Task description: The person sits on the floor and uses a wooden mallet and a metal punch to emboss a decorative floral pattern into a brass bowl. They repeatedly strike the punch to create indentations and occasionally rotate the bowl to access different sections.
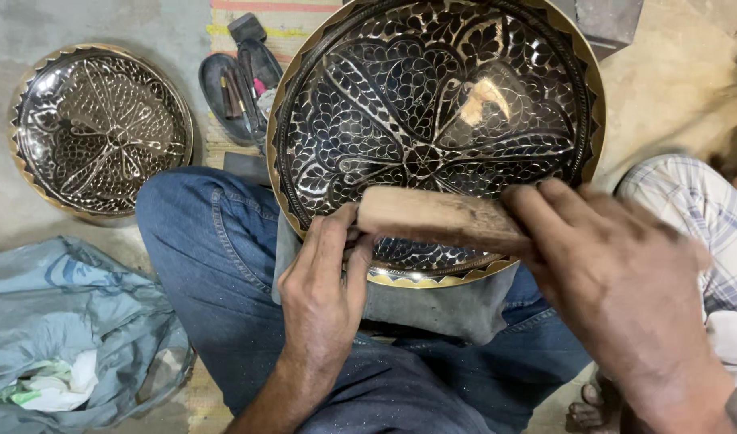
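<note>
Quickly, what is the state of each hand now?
Left hand: closed on the near end of the wooden stick.
Right hand: closed on the stick's other end, blurred.

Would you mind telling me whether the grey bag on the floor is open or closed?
Open. The grey bag gapes at its mouth, and white and green scraps show inside it.

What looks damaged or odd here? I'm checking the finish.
A pale bare patch breaks the black pattern on the plate, upper right of centre; it may be only a reflection. Nothing else stands out.
</note>
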